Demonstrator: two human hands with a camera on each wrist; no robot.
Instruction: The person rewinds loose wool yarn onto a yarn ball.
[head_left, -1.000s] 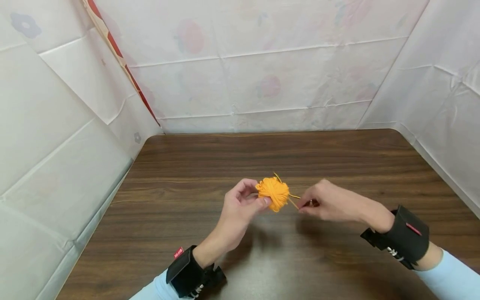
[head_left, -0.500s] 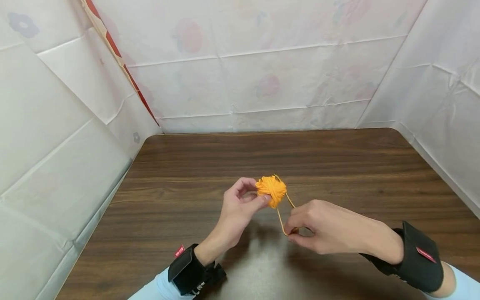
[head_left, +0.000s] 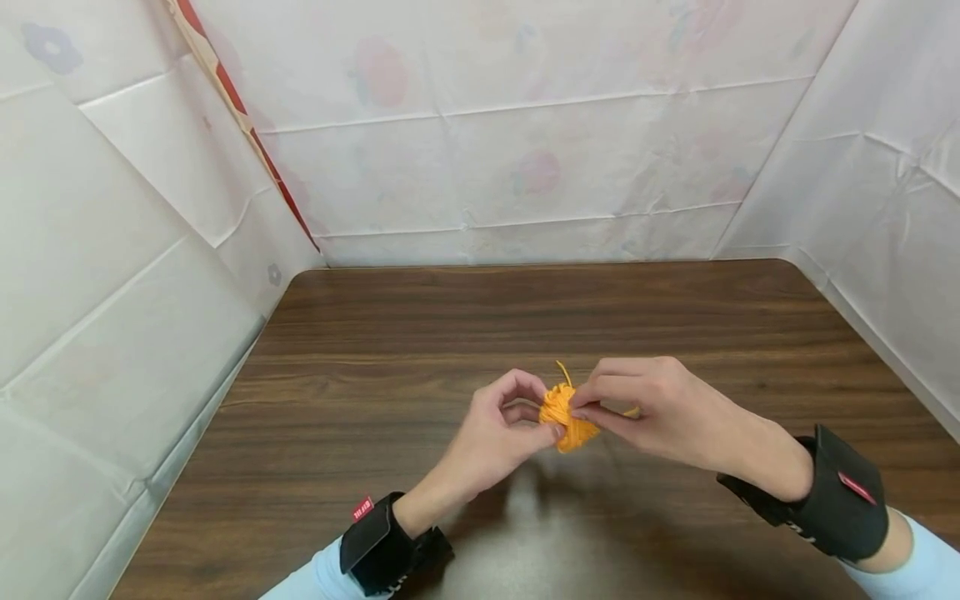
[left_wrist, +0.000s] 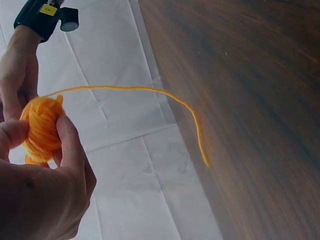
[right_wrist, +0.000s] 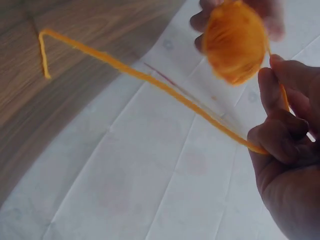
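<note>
A small ball of orange yarn (head_left: 564, 414) hangs above the middle of the dark wooden table (head_left: 465, 325). My left hand (head_left: 501, 421) pinches the ball (left_wrist: 41, 125) between thumb and fingers from the left. My right hand (head_left: 645, 410) pinches the loose orange strand (right_wrist: 150, 79) right at the ball's near side (right_wrist: 235, 40). The strand's free end (left_wrist: 202, 150) trails out into the air in the left wrist view. Both wrists wear black straps with cameras.
White plastic sheeting (head_left: 525, 150) with faint flower prints walls the table on the left, back and right. A red strip (head_left: 247, 133) runs down the back left corner.
My right hand swung the strand down toward me, then up and over the ball, and now sits against it. The ball and my left hand shifted slightly right and lower.
</note>
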